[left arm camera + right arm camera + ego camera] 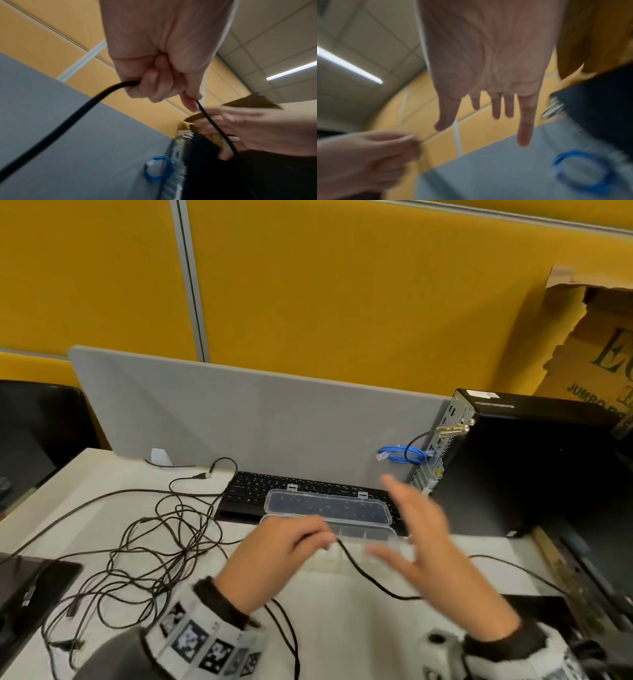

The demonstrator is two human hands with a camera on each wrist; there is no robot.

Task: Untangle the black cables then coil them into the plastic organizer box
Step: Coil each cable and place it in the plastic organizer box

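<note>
Motion blur smears the right hand (435, 553) in all views
</note>
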